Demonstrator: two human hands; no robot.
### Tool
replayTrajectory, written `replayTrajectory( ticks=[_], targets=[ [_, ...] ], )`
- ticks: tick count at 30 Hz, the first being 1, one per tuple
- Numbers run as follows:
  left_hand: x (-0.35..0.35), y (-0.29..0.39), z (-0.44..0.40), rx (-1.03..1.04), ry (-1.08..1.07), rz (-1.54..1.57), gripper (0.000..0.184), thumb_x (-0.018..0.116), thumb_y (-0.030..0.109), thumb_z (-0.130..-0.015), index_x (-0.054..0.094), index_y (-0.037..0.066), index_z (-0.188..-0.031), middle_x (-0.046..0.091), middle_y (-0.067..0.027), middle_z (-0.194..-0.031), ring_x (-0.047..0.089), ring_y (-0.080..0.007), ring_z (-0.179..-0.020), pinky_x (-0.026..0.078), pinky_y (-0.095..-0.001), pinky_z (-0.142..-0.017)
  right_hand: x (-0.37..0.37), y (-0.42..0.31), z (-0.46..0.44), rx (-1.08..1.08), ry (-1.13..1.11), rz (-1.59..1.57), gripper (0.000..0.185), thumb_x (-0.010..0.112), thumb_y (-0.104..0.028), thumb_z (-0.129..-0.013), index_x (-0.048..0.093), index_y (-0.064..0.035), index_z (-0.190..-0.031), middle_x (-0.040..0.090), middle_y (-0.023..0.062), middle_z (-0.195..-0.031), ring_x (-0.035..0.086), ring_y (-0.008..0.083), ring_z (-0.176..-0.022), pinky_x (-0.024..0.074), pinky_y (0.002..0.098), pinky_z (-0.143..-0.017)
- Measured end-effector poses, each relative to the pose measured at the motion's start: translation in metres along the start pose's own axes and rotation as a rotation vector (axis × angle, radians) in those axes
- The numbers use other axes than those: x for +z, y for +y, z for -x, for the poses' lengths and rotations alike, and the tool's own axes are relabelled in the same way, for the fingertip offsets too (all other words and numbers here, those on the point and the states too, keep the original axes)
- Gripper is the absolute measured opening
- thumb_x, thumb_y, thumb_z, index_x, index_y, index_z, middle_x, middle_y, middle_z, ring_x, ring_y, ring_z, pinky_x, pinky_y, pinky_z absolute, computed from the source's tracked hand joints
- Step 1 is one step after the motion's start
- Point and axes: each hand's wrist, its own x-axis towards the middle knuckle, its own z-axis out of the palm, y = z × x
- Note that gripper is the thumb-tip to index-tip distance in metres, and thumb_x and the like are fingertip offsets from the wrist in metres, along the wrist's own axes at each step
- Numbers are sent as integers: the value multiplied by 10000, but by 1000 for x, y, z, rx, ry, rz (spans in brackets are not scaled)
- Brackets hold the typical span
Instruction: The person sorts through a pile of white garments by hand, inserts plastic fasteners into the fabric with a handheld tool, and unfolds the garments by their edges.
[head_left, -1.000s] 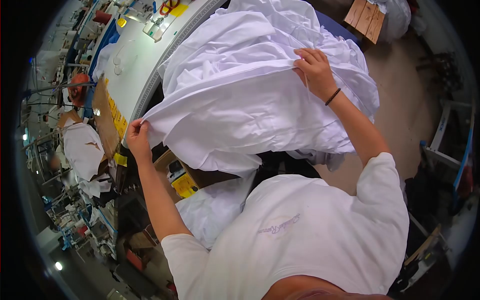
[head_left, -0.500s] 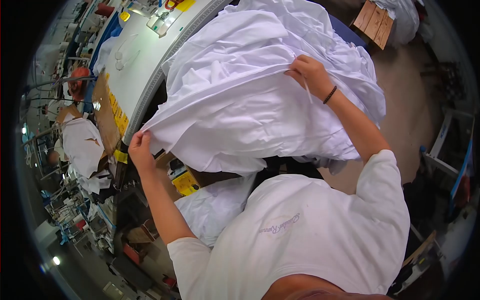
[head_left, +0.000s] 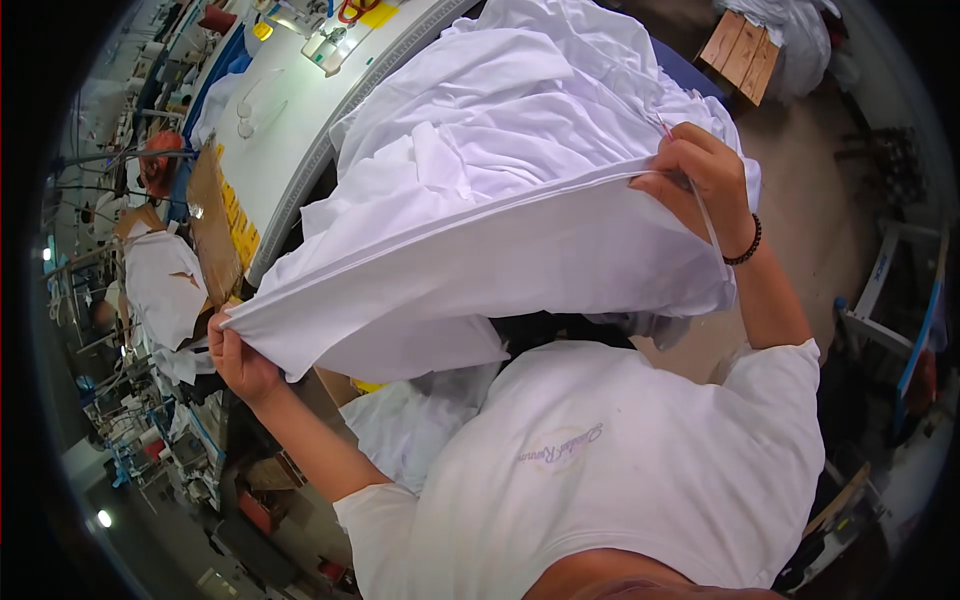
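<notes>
A large white cloth (head_left: 480,250) is stretched between my two hands, its folded, seamed edge running in a slanting line. My left hand (head_left: 240,358) pinches the corner of that edge at the lower left. Further right and higher, my right hand (head_left: 700,180) grips the same edge, with a dark beaded band on the wrist. A thin white strip hangs by the right hand, and a small pinkish thin item shows at its fingers. Behind the stretched edge lies a heap of white fabric (head_left: 500,100).
A white worktable (head_left: 285,130) with a ruler edge holds a lit machine part (head_left: 330,45), glasses (head_left: 245,120) and red scissors. A wooden stool (head_left: 740,55) stands at upper right. A metal frame (head_left: 875,290) is at right, a cardboard piece (head_left: 212,220) at left.
Both hands have moved apart and the cloth's edge is lifted and pulled taut. My left hand went down and left, my right hand to the right. The cloth now covers more of the box below.
</notes>
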Motion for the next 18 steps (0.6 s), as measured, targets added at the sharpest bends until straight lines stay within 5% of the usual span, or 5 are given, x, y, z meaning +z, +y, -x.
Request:
replayTrajectory(
  ticks=[8,18],
  targets=[
    [-4,12,26,-2,215,-259,83,471,36,-788,523,-24,-810,545,-139,-925,503,-185,-876,366,-297,-831,-15,-31,12,-75,-2,83,241,723,-133,-606,507,-27,-609,436,66,-569,422,178,-484,343,252,-427],
    [-13,18,42,-2,245,-178,60,460,14,-795,512,-6,-819,554,-132,-941,528,-168,-839,409,-294,-793,-17,-32,19,-191,24,155,233,721,-126,-593,507,-35,-607,454,75,-574,443,204,-485,362,277,-428]
  ],
)
